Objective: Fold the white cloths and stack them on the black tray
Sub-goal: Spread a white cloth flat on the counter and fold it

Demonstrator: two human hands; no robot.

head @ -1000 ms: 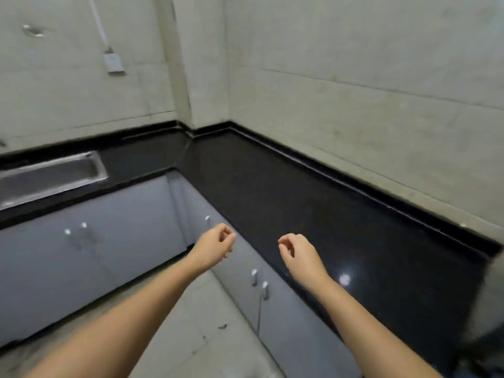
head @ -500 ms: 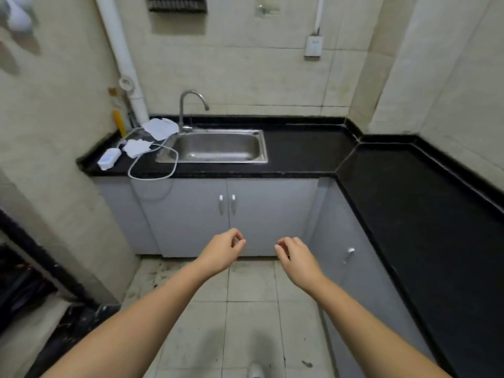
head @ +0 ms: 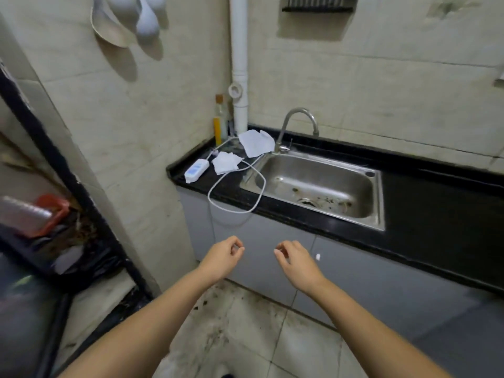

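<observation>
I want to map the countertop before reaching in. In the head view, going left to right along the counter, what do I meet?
White power adapter → crumpled white cloth → flatter white cloth → faucet → steel sink. The white cable loops across several of these, so it is left out.

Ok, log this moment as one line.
left hand: empty, loosely curled | right hand: empty, loosely curled | white cloths: unfolded on counter left of sink | black tray: not visible

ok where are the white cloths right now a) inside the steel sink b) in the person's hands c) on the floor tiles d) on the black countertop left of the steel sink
d: two crumpled white cloths lie on the black countertop left of the stainless steel sink; the left hand and right hand hold nothing.
</observation>
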